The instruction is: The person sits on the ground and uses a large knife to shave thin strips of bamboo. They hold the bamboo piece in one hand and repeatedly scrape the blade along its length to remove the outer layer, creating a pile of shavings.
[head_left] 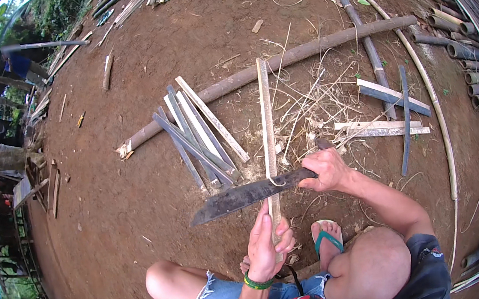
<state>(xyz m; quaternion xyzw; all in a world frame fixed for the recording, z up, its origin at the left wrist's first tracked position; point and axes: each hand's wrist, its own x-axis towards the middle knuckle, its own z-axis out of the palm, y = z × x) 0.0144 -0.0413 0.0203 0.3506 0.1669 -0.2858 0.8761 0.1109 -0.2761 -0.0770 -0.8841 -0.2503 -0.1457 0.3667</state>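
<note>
Just left of the upright bamboo slat [267,128], a loose pile of split strips [198,137] lies fanned on the bare dirt. The left hand [267,244] pinches the slat's near end, fingers wrapped round it, a green band at the wrist. A dark machete [245,196] lies across the slat, its blade pointing left. Right of the slat, the right hand [327,169] is clenched tight on the machete's handle. Beyond the slat's far end a long bamboo pole [276,63] crosses the ground.
</note>
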